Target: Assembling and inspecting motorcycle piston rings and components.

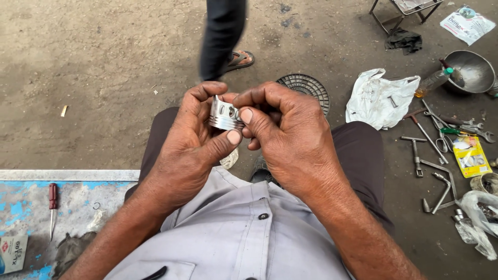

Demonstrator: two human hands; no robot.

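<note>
So the piston [224, 115] was up in front of the person's chest, held between both hands over the lap, a small shiny metal one with ring grooves around it. Its axis sat tilted, crown end pointing down and toward the person, open skirt end up and away, with the pin hole in the side facing the right hand. The left hand [189, 145] had its grip closed around it, thumb pressed across the grooved band on the near side and fingers curled over the far side. The right hand [288, 132] was pinched shut too, thumb and forefinger tips right at the pin hole, though I couldn't tell if something tiny was between them. Off to the right on the ground lay a bunch of wrenches [433, 150], a white plastic bag [378, 98] and a metal bowl [469, 70], and a red-handled screwdriver [52, 207] sat on the blue counter [21, 207] at left
</note>
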